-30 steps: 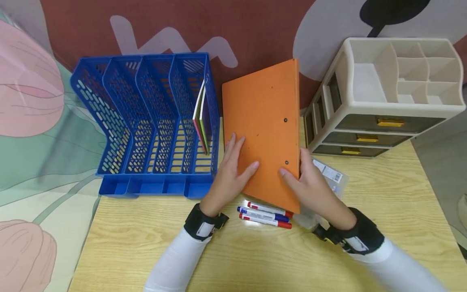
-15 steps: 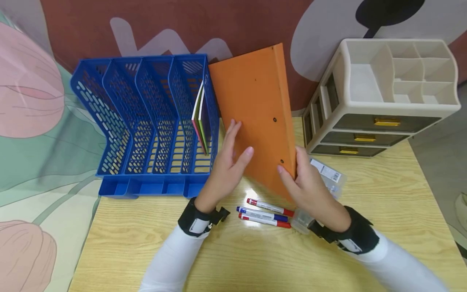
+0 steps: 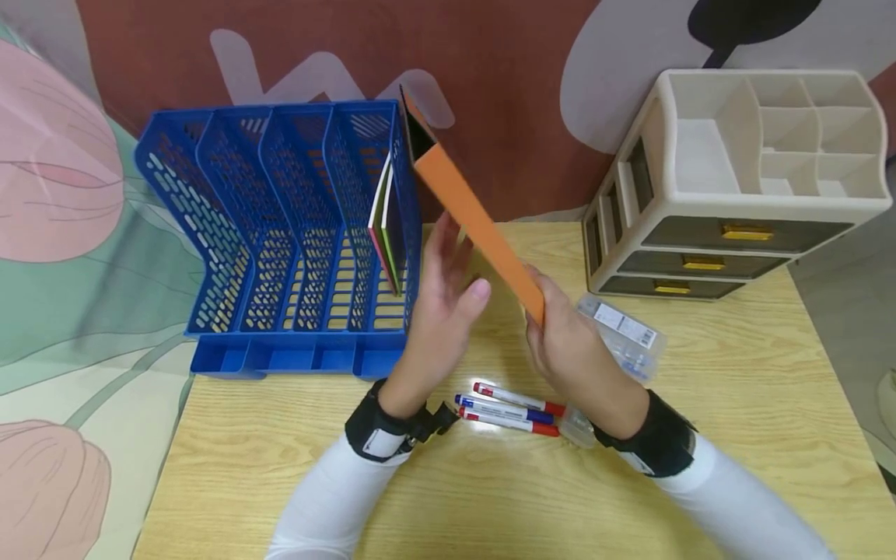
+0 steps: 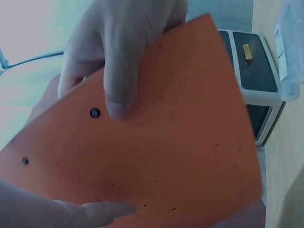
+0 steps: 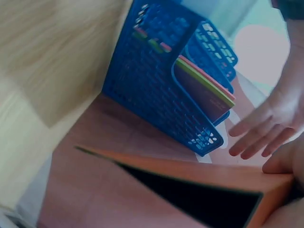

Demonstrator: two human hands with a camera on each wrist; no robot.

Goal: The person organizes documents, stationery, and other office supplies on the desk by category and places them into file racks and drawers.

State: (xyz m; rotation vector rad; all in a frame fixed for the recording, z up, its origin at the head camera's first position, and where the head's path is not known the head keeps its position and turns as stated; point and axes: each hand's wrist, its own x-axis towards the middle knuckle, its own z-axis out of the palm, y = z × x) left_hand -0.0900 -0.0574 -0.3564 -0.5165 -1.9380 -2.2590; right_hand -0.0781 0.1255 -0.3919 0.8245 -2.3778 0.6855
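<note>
My right hand (image 3: pixel 577 354) grips an orange ring binder (image 3: pixel 483 233) by its spine, thumb on one side and fingers on the other. The binder stands on edge in the air, spine toward me, slanting back toward the file rack. In the left wrist view the thumb presses the orange cover (image 4: pixel 190 133) near a dark rivet. My left hand (image 3: pixel 441 319) is beside the binder's left face with its fingers extended; the right wrist view shows a gap between those fingers (image 5: pixel 256 135) and the cover. Left of it stands the blue file rack (image 3: pixel 301 338), with thin booklets (image 3: pixel 386 233) in its rightmost slot.
Red and blue markers (image 3: pixel 507 412) lie on the wooden table (image 3: pixel 490 498) in front of the hands. A clear plastic box (image 3: pixel 630 334) is partly behind the right hand. A cream drawer organiser (image 3: pixel 735 202) stands at the right, and a patterned wall covering rises behind.
The orange binder has turned from showing its broad cover to standing edge-on, its spine now toward me. My left hand has come off the cover; the right hand has shifted slightly left, still gripping.
</note>
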